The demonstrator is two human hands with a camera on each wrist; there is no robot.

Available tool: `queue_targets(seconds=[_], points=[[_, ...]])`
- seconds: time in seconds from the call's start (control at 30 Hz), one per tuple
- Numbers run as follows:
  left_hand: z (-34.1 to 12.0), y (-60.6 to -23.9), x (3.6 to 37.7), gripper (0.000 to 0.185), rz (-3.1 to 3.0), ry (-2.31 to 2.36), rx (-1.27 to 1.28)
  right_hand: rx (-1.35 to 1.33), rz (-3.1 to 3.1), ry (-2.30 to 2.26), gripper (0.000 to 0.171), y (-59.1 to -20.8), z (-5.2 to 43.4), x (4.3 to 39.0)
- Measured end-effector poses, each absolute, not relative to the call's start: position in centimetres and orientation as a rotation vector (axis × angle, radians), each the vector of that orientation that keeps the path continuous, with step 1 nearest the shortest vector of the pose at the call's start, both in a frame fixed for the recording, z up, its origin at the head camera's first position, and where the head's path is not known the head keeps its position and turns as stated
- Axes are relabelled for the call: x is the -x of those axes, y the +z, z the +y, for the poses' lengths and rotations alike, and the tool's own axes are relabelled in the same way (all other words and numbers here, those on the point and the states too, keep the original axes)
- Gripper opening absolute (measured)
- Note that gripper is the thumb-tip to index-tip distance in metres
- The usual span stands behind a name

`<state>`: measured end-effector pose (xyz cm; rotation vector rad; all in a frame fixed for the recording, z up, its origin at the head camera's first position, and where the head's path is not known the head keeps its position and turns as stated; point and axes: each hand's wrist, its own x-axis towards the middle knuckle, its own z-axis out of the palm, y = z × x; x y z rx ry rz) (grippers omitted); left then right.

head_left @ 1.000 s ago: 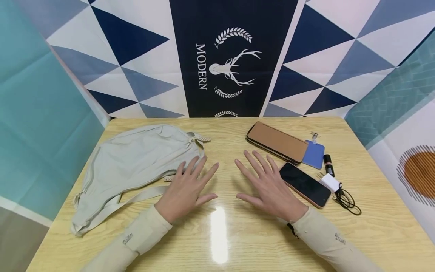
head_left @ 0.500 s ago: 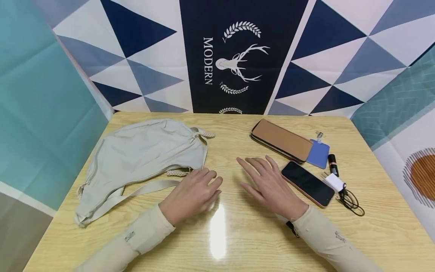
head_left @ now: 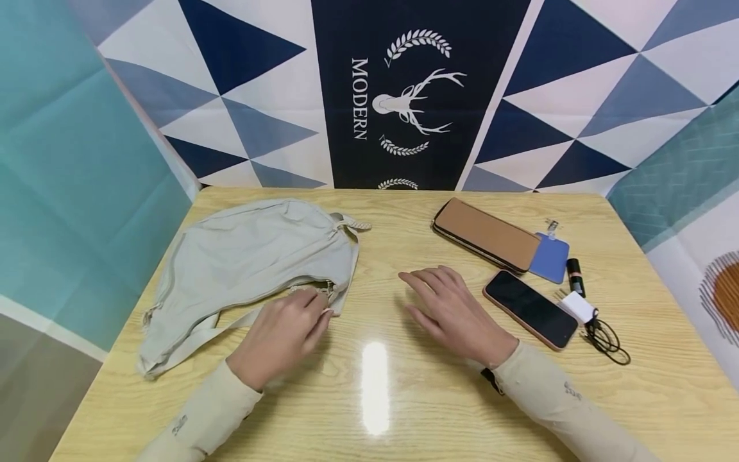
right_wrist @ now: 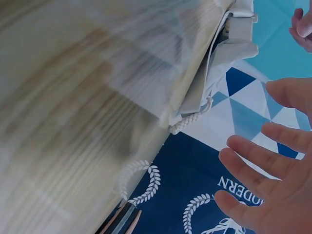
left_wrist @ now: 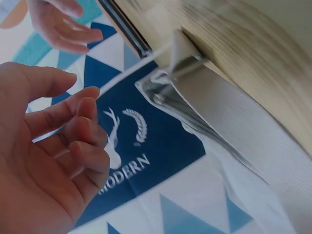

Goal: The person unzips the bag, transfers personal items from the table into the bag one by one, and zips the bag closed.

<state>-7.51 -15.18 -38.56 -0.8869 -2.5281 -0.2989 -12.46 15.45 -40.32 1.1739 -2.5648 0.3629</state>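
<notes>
My left hand (head_left: 283, 333) sits at about 7 o'clock on the table (head_left: 404, 398), fingers loosely curled, their tips at the near edge of the grey bag (head_left: 248, 256) by its zip; I cannot tell whether they pinch anything. My right hand (head_left: 453, 314) hovers at 5 o'clock, fingers relaxed and apart, holding nothing. Just beside it at 3 o'clock lies the phone (head_left: 531, 309), then a white charger (head_left: 577, 307) with a black cable (head_left: 606, 337). Farther, at 1 o'clock, lie the brown wallet (head_left: 487, 234), a blue card holder (head_left: 551, 256) and a lipstick (head_left: 574, 276). The bag spreads toward 10 o'clock.
</notes>
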Motion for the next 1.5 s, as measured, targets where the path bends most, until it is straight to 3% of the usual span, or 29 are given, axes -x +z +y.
queue_targets(seconds=[0.53, 1.03, 1.5], points=[[-18.1, -39.5, 8.9, 0.013, -2.74, -0.543, 0.499, -1.287, -2.557, 0.466, 0.034, -39.4, 10.8, 13.9], [-15.0, -41.7, 10.6, 0.01, -2.754, -0.508, 0.387, -1.34, -2.691, 0.542, 0.022, -39.6, 4.8, 17.0], [-14.7, -42.4, 10.4, 0.014, -2.737, -0.492, 0.382, -1.425, -2.693, 0.575, 0.019, -39.9, 3.4, 16.2]])
